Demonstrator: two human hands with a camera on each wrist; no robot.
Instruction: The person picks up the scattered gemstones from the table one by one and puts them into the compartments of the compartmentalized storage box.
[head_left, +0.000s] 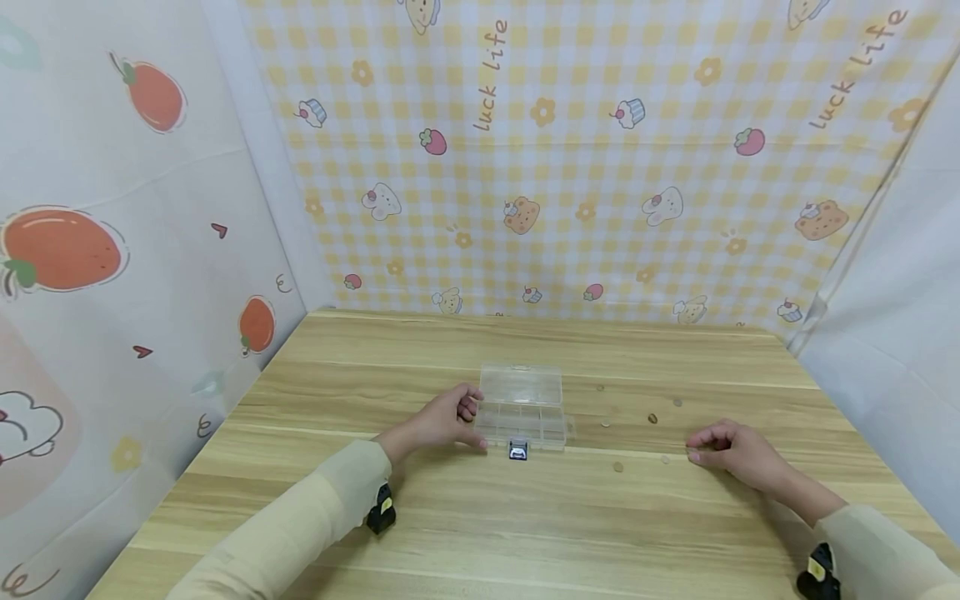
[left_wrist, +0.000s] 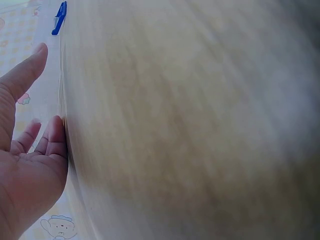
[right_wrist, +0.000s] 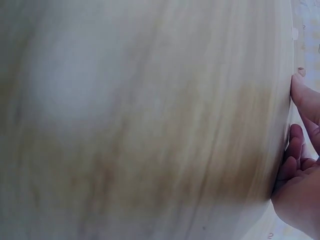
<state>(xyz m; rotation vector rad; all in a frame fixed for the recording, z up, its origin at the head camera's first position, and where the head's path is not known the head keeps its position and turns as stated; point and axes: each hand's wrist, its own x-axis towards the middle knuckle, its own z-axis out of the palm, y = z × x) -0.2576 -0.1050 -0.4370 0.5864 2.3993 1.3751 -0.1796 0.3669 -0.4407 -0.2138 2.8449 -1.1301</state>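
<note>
A clear plastic compartment box (head_left: 521,423) lies on the table, its lid (head_left: 521,384) tipped back and a dark blue clasp (head_left: 518,451) at the front. My left hand (head_left: 452,417) is at the box's left side, thumb near the front corner and fingers by the left edge. In the left wrist view the thumb stands apart from the loosely bent fingers. My right hand (head_left: 738,452) rests on the table to the right, thumb and forefinger tips close together. Whether a small piece is between them cannot be made out. Near it lies a small pale disc (head_left: 665,459).
Several small coin-like discs are scattered right of the box, among them a tan disc (head_left: 618,467) and a grey disc (head_left: 677,402). A small brown ring-like piece (head_left: 652,418) lies among them. A patterned cloth (head_left: 570,167) hangs behind the wooden table (head_left: 525,533).
</note>
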